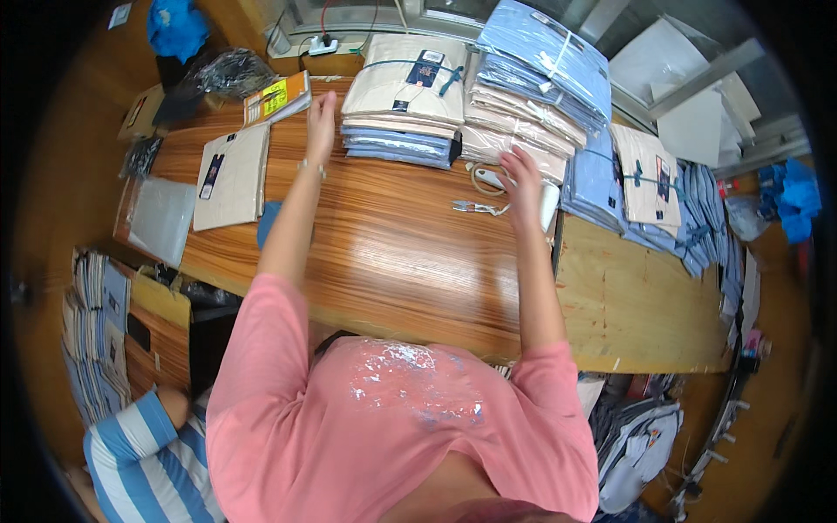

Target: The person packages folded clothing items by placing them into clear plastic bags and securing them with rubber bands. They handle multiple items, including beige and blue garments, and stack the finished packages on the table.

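Observation:
My left hand [323, 126] is stretched out beside the left edge of a stack of folded cream and blue garments [401, 109], fingers extended, holding nothing. I cannot tell whether it touches the stack. My right hand [523, 187] is raised over the table's right side, fingers apart and bare of any object. Just left of it lie metal thread snips [475, 207], near a tan loop [481, 179]. Partly behind that hand stands a white, rounded object [548, 206] whose kind is unclear. A pile of bagged blue and cream garments [545, 65] rises beyond my right hand.
Folded cream garments [235, 179] lie at the left, beside clear plastic bags [161, 218] and an orange booklet [277, 100]. More garments [649, 187] fill the right side, behind a bare wooden board [641, 296]. Another person's striped clothing [144, 453] shows at lower left.

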The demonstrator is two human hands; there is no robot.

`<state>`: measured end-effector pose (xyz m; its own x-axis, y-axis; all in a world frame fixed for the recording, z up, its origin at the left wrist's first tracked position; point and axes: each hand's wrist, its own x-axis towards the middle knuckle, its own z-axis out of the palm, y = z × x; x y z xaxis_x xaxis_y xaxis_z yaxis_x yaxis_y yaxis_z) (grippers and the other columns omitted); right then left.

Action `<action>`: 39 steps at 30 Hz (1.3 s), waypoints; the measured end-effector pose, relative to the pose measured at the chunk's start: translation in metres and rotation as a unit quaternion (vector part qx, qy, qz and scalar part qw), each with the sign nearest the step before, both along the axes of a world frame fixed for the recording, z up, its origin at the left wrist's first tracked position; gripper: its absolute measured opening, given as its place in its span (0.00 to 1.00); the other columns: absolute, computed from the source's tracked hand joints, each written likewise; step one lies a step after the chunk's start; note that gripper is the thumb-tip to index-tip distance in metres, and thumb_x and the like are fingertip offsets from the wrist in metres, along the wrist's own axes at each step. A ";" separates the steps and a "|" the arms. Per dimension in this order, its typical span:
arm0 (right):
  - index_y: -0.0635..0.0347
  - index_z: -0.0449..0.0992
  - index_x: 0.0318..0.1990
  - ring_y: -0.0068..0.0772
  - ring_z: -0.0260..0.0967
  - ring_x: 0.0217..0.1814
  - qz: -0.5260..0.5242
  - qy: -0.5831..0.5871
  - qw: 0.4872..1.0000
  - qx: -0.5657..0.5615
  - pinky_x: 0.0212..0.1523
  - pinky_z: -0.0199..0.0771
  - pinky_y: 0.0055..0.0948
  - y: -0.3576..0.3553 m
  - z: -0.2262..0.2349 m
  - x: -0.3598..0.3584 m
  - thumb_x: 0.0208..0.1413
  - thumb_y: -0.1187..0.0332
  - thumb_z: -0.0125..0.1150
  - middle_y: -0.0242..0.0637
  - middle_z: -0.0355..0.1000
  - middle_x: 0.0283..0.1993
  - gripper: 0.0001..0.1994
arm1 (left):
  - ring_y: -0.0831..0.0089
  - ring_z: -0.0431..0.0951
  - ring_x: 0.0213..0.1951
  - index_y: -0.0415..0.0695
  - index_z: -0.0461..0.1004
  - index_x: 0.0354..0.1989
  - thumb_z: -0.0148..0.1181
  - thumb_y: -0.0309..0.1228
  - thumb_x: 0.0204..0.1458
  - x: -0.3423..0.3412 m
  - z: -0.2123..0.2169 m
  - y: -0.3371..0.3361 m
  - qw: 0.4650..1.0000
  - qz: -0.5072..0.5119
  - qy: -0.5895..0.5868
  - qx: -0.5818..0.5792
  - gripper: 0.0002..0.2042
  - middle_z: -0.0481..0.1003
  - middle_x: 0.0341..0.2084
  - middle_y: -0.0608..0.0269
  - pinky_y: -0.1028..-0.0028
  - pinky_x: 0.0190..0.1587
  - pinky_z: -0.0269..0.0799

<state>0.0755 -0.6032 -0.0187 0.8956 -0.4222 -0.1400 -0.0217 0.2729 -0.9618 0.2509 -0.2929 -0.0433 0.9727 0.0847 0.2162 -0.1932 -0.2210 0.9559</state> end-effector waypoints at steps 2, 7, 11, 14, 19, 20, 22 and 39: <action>0.64 0.62 0.55 0.28 0.63 0.50 -0.032 -0.005 0.989 -0.144 0.48 0.62 0.23 0.012 -0.025 0.046 0.55 0.58 0.52 0.41 0.66 0.50 0.25 | 0.68 0.66 0.48 0.34 0.65 0.49 0.49 0.48 0.54 0.040 0.006 -0.027 0.989 -0.049 0.111 -0.080 0.26 0.68 0.45 0.56 0.73 0.52 0.58; 0.68 0.69 0.41 0.34 0.66 0.38 -0.012 0.027 0.956 -0.292 0.37 0.64 0.31 0.064 -0.048 0.097 0.56 0.54 0.50 0.49 0.70 0.34 0.21 | 0.69 0.64 0.53 0.32 0.58 0.56 0.51 0.47 0.53 0.039 -0.022 -0.012 0.951 -0.221 0.194 -0.099 0.31 0.65 0.51 0.54 0.73 0.55 0.55; 0.64 0.67 0.43 0.29 0.68 0.36 0.018 0.070 0.985 -0.158 0.33 0.66 0.25 0.073 -0.067 0.011 0.56 0.50 0.47 0.40 0.71 0.36 0.22 | 0.68 0.66 0.51 0.37 0.56 0.57 0.53 0.38 0.52 -0.041 -0.024 0.026 0.942 -0.245 0.188 -0.130 0.27 0.67 0.49 0.55 0.74 0.54 0.58; 0.60 0.48 0.63 0.39 0.58 0.60 0.149 0.163 0.967 0.129 0.55 0.63 0.42 0.113 -0.038 -0.072 0.54 0.41 0.41 0.48 0.54 0.62 0.37 | 0.62 0.60 0.57 0.40 0.48 0.60 0.50 0.35 0.54 -0.113 -0.038 0.077 0.785 -0.304 0.396 -0.367 0.28 0.58 0.57 0.53 0.64 0.59 0.57; 0.63 0.55 0.60 0.27 0.62 0.52 0.072 0.177 0.980 0.057 0.50 0.64 0.25 0.157 -0.091 -0.176 0.54 0.61 0.56 0.40 0.65 0.52 0.29 | 0.67 0.63 0.52 0.38 0.46 0.60 0.55 0.29 0.51 -0.220 -0.049 0.061 0.890 -0.295 0.333 -0.101 0.31 0.61 0.52 0.52 0.71 0.52 0.62; 0.64 0.56 0.59 0.28 0.63 0.51 0.017 0.190 0.978 0.083 0.49 0.64 0.25 0.156 -0.084 -0.195 0.53 0.60 0.57 0.40 0.66 0.51 0.29 | 0.67 0.63 0.52 0.37 0.45 0.60 0.55 0.28 0.50 -0.230 -0.058 0.052 0.900 -0.310 0.298 -0.065 0.31 0.61 0.52 0.52 0.71 0.52 0.61; 0.65 0.57 0.58 0.29 0.62 0.52 -0.041 0.223 0.974 0.023 0.51 0.62 0.25 0.136 -0.096 -0.237 0.53 0.59 0.56 0.40 0.65 0.51 0.29 | 0.66 0.63 0.52 0.37 0.45 0.60 0.56 0.27 0.49 -0.249 -0.046 0.020 0.897 -0.368 0.241 -0.041 0.32 0.61 0.52 0.51 0.71 0.54 0.60; 0.63 0.56 0.60 0.34 0.56 0.60 -0.139 0.104 0.914 -0.366 0.58 0.53 0.26 -0.346 0.077 -0.151 0.55 0.55 0.52 0.48 0.58 0.60 0.30 | 0.54 0.40 0.65 0.35 0.32 0.63 0.55 0.29 0.49 -0.248 0.134 -0.294 0.847 -0.507 -0.142 -0.064 0.40 0.36 0.63 0.44 0.65 0.64 0.35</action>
